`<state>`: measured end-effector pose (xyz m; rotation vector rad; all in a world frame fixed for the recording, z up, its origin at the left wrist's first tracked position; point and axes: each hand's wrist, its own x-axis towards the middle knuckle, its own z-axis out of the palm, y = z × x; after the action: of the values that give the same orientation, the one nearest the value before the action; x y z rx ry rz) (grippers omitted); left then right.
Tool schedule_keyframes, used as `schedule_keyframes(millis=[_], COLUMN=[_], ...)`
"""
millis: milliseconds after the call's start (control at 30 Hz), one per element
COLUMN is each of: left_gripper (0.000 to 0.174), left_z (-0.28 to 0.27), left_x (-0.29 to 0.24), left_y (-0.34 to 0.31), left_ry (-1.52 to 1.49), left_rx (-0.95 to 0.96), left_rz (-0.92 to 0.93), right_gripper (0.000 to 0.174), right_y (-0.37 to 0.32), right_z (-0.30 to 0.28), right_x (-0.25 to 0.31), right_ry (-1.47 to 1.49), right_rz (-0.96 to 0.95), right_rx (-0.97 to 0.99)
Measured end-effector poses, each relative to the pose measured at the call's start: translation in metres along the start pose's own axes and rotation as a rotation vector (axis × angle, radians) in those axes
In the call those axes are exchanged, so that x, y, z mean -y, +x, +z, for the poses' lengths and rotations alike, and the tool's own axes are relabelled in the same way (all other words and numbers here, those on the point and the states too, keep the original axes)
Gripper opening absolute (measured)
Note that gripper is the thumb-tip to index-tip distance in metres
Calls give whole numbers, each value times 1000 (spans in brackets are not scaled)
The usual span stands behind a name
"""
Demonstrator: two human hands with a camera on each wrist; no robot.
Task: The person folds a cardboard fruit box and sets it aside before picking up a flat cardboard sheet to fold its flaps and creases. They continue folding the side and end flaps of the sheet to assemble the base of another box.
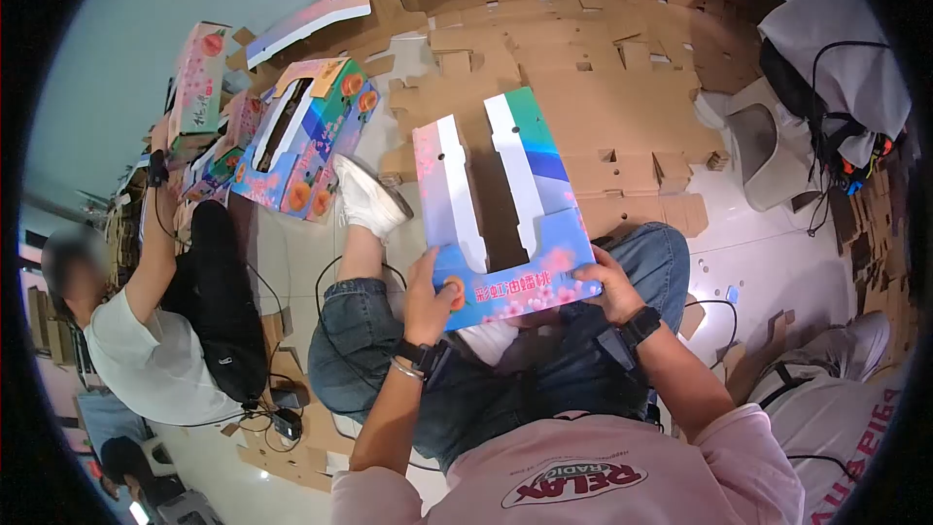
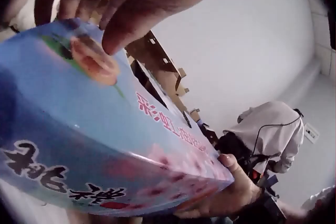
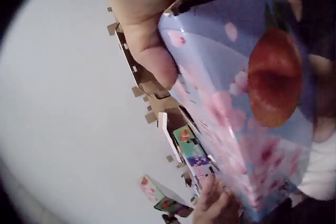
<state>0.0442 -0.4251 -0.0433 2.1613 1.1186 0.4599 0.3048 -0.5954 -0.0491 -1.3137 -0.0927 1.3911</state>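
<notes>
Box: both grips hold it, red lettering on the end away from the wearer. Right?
No: the red lettering is on the end nearest the wearer, as the head view shows. The left grip and right grip do hold the box.

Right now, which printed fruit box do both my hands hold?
The red-lettered peach box in the centre: the left hand and right hand grip its near end; the fruit boxes at left are outside your grip.

held box (image 1: 520, 284): 彩虹油蟠桃 | pink shirt (image 1: 578, 479): RELAX RADIO
</notes>
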Motion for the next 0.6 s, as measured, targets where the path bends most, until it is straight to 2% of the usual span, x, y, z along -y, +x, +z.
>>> schedule_keyframes(millis=[67, 133, 233, 367, 500, 567, 600], left_gripper=[62, 60, 57, 55, 55, 50, 50], left_z=[9, 7, 11, 2, 15, 18, 19], left_x=[3, 2, 15, 18, 47, 55, 57], left_y=[4, 7, 13, 18, 25, 26, 27], left_ry=[-313, -284, -283, -253, -276, -458, -460], left_rx=[2, -16, -40, -26, -16, 45, 48], left_rz=[-242, -244, -228, -178, -150, -282, -281], right_gripper=[70, 78, 79, 79, 79, 80, 82], right_y=[0, -3, -3, -8, -5, -7, -7], right_z=[-1, 0, -2, 3, -2, -3, -4], right_x=[-1, -1, -4, 1, -4, -3, -1], right_ry=[-12, 15, -21, 1, -23, -39, -53], right_rz=[20, -36, -36, -53, -86, -85, -78], right_rx=[-1, 39, 4, 51, 65, 41, 77])
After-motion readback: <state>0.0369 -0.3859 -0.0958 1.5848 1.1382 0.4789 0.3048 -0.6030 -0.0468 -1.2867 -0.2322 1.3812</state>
